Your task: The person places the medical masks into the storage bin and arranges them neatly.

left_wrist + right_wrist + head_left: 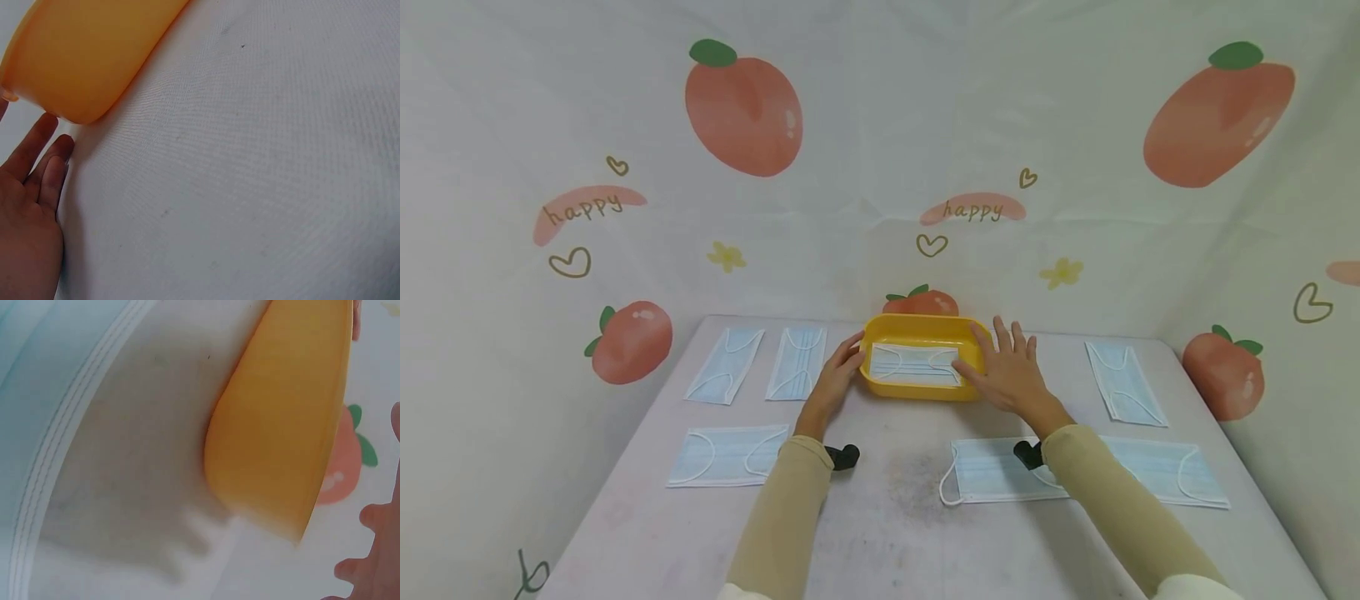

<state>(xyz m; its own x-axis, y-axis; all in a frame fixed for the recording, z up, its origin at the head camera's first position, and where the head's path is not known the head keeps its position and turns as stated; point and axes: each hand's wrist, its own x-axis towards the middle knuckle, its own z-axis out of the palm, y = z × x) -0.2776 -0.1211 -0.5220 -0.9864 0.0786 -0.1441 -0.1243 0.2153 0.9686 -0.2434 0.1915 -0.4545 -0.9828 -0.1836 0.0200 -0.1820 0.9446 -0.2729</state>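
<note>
A yellow plastic basin (pixel 921 392) stands at the back of the table, with a light blue face mask (pixel 910 365) lying flat inside it. My left hand (pixel 832 383) rests its fingertips against the basin's left end; the left wrist view shows those fingers (pixel 37 140) extended at the basin's wall (pixel 87 56). Over the right end is my right hand (pixel 1013 379), fingers spread and nothing held. In the right wrist view, the spread fingers (pixel 369 515) appear apart from the basin (pixel 275 425); contact at its rim is unclear from the head view.
Face masks lie flat around the table: two at the back left (pixel 725 367) (pixel 796 364), one at the front left (pixel 726 456), one at the back right (pixel 1126 383). Beneath my right forearm, blue masks (pixel 992 471) lie in a row. A fruit-printed curtain (pixel 865 125) hangs behind.
</note>
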